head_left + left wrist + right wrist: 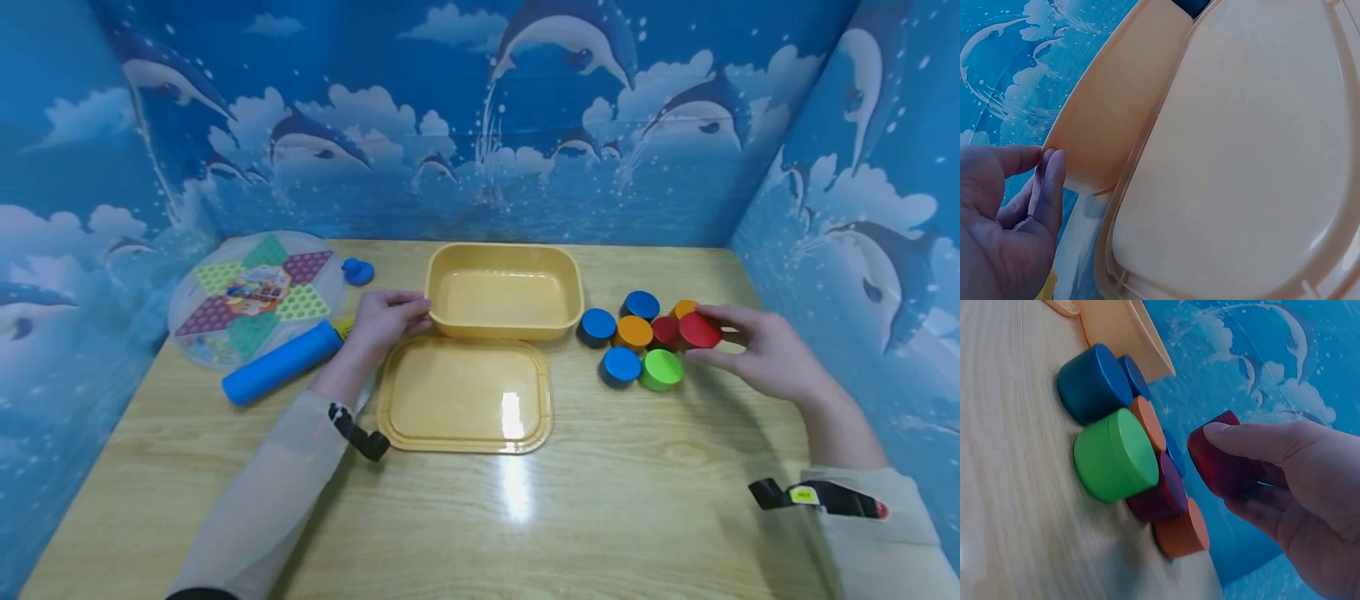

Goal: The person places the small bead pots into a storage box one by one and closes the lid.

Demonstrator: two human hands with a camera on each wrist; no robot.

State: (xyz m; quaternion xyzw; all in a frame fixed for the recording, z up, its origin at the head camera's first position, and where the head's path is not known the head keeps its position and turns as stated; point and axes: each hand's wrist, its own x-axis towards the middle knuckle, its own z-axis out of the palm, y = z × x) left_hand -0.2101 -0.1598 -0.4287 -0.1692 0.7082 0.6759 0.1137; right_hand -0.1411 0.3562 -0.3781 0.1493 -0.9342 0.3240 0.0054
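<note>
Cylinder (700, 331), squat, glossy and red, up in the right hand (765, 354), pinched between thumb and fingers, close by 7 more squat coloured cylinders (633, 332) on the pale wood-grain desk (600, 500). Across to the rectangular yellow plastic tub (504, 327), pinched at the rim by the left hand (386, 321). Careful with the red: could slip from a loosened thumb or, swung low, scatter the tight cluster.

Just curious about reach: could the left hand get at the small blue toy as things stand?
Probably yes, if it lets go first: the left hand pinches the yellow tub, but the small blue toy sits close by on the table, with nothing visible standing between them.
</note>
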